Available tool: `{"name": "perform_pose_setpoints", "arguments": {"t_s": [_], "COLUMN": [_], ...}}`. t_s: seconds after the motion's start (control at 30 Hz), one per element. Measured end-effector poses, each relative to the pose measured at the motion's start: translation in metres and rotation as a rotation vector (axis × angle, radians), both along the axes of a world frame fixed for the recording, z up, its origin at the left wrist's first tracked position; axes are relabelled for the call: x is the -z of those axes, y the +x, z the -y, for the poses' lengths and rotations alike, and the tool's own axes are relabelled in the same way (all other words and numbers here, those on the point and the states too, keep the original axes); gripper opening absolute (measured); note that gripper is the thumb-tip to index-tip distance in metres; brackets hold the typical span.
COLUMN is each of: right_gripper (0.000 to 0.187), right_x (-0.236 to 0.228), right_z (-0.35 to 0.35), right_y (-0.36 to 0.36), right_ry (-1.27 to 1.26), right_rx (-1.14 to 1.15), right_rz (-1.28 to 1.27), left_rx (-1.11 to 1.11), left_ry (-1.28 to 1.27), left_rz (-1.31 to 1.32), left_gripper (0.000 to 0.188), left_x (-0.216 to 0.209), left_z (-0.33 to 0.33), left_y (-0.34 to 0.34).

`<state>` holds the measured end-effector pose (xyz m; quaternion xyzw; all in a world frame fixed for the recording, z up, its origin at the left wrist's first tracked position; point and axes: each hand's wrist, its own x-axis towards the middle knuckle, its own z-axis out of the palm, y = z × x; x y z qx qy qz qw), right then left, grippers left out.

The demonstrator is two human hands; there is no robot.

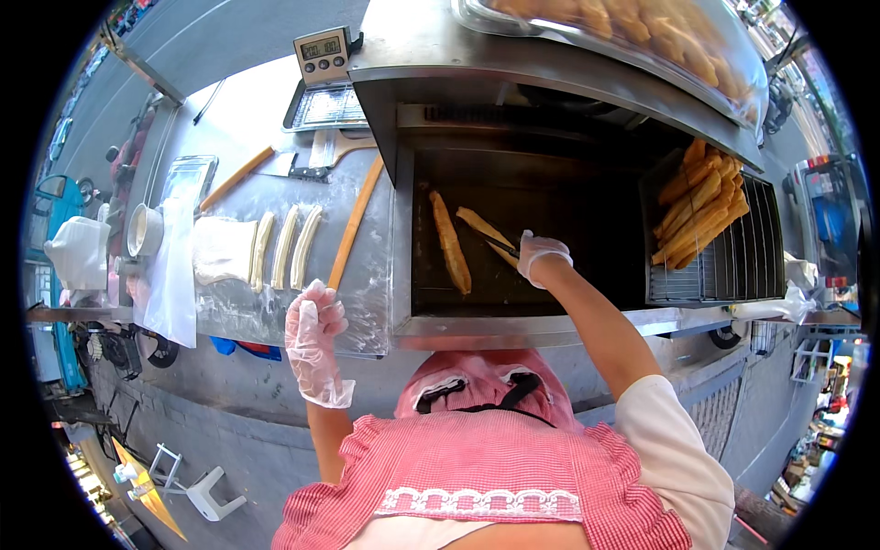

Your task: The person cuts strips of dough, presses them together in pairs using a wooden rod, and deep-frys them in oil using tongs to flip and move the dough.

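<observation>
My right hand (543, 257), in a clear plastic glove, grips a pair of dark tongs (504, 246) over the fryer (568, 323). The tips of the tongs meet a golden fried dough stick (478, 223) in the dark oil. Left of it floats a browner fried dough stick (448, 240). At the near edge of the floured worktop (266, 316), my gloved left hand (316, 335) has its fingers curled in beside the near end of a long wooden stick (356, 225); whether they hold anything is hidden.
Raw dough strips (305, 247) and a dough slab (223, 247) lie on the worktop, with a scraper (277, 164) and a rolling pin (236, 179) behind. A wire rack (724, 266) of fried sticks stands at right. A timer (323, 53) sits at the back.
</observation>
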<state>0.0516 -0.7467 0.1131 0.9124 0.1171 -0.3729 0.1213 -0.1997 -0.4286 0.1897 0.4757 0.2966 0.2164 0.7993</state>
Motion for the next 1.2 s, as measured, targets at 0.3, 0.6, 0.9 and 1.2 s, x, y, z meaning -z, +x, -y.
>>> {"name": "perform_pose_setpoints", "arguments": {"t_s": [0.3,0.6,0.9,1.2], "right_gripper": [0.077,0.081,0.086,0.074], "right_x": [-0.119,-0.223,-0.371,-0.254], "right_z": [0.118,0.252,0.365,0.446], "right_y": [-0.102,-0.272,-0.28,-0.212], "right_ry": [0.133,0.662,0.636,0.237], "right_rx": [0.381,0.826,0.828,0.79], "right_rz": [0.11,0.565,0.977,0.886], "left_rx": [0.245,0.554,0.675,0.526], "left_ry": [0.025,-0.061,-0.069,0.009], "left_rz": [0.005,0.075,0.147,0.103], "left_gripper": [0.03,0.035,0.034,0.036], "left_x": [0.004,0.014,-0.005,-0.017], "left_z": [-0.012,0.063,0.151,0.204], "left_y": [0.082,0.157,0.176,0.15]}}
